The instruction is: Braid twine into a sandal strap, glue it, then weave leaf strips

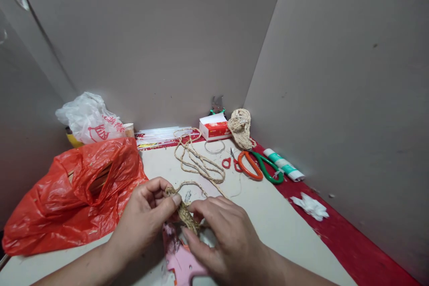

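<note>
My left hand (149, 208) pinches the upper end of a small worked piece of straw rope (186, 214) between thumb and fingers. At the lower end of the same piece, the thumb and forefinger of my right hand (223, 232) close around it. A loose tail of rope curves away behind it towards looped straw cord (197, 165) on the table. Below my hands lies a pink glue gun (184, 263), partly hidden by my right hand. My fingers cover some of the rope piece.
At left is a red plastic bag (77, 192) with a white bag (92, 118) behind. Clear sticks (164, 134), a red-white box (214, 127) and a rope bundle (240, 127) line the back. Small scissors (231, 161), large scissors (251, 167), a roll (284, 165) and crumpled tissue (310, 207) sit right.
</note>
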Demonstrator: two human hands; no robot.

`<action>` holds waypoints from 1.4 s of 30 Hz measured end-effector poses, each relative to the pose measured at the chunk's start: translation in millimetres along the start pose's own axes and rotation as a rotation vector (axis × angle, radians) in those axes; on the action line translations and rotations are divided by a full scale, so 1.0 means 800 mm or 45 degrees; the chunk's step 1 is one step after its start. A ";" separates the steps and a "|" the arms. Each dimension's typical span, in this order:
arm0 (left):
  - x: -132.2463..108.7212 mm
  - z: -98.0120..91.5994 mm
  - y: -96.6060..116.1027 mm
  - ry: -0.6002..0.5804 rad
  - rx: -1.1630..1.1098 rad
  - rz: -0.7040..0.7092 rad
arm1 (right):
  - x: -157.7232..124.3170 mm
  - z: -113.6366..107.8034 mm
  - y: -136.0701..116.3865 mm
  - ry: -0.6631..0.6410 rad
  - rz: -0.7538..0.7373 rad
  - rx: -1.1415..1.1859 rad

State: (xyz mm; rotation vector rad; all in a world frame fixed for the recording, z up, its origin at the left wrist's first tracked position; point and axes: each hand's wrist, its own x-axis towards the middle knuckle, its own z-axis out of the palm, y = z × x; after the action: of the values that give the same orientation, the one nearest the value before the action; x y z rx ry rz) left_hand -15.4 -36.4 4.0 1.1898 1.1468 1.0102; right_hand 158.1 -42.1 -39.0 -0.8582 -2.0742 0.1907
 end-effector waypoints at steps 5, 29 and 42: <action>-0.003 -0.007 0.006 -0.197 -0.175 -0.018 | 0.001 -0.003 0.002 0.095 0.090 0.105; 0.000 -0.011 0.012 -0.267 -0.128 0.095 | 0.017 -0.023 -0.015 -0.015 0.451 0.622; -0.006 -0.004 0.004 -0.232 -0.194 0.142 | 0.018 -0.026 -0.015 -0.018 0.483 0.751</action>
State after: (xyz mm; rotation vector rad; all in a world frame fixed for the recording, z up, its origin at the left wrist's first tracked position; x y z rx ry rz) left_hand -19.6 -40.0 7.9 1.2067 0.8538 1.0317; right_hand 162.3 -45.5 -11.2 -0.8595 -1.6993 0.9607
